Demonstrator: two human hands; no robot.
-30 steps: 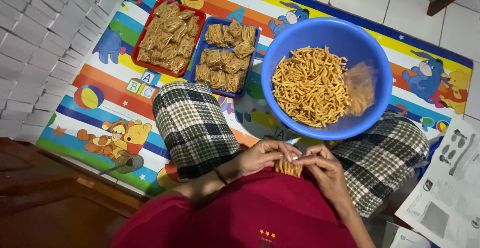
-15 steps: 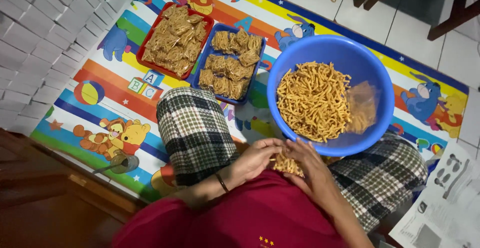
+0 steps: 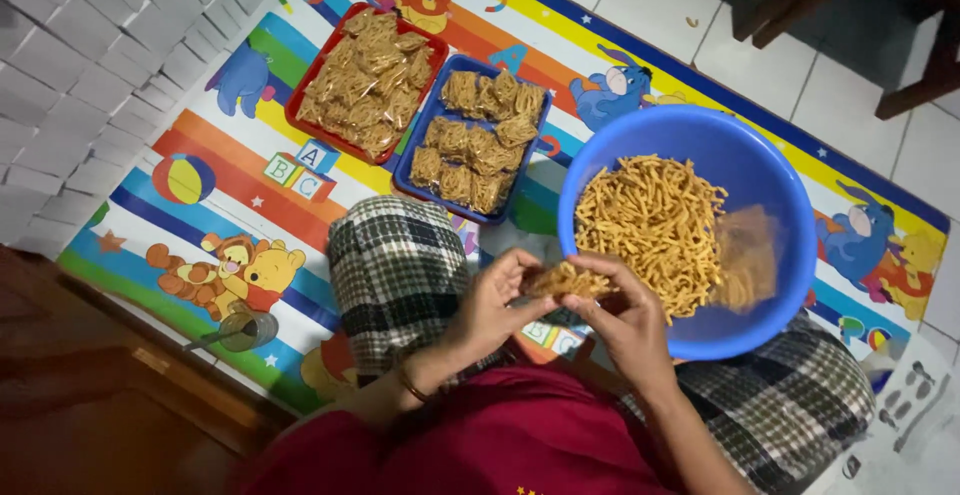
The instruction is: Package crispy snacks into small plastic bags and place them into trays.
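Note:
My left hand [image 3: 493, 307] and my right hand [image 3: 622, 313] both grip a small clear packet of fried snack sticks [image 3: 563, 279] just above my lap, beside the near rim of a big blue bowl [image 3: 772, 177]. The bowl holds a heap of loose yellow snack sticks [image 3: 650, 223] and a clear plastic bag [image 3: 746, 259]. Beyond my checked knee [image 3: 398, 267] lie a red tray [image 3: 300, 107] and a blue tray [image 3: 412, 169], each filled with several packed snack bundles.
I sit cross-legged on a colourful cartoon play mat [image 3: 210, 205] over white floor tiles. A small glass [image 3: 248, 331] stands at the mat's near left. A white brick wall [image 3: 90, 75] is on the left; dark chair legs [image 3: 790, 0] at the top right.
My two hands have lifted from my lap with the snack packet and now hold it higher, next to the bowl's rim. The view has shifted closer.

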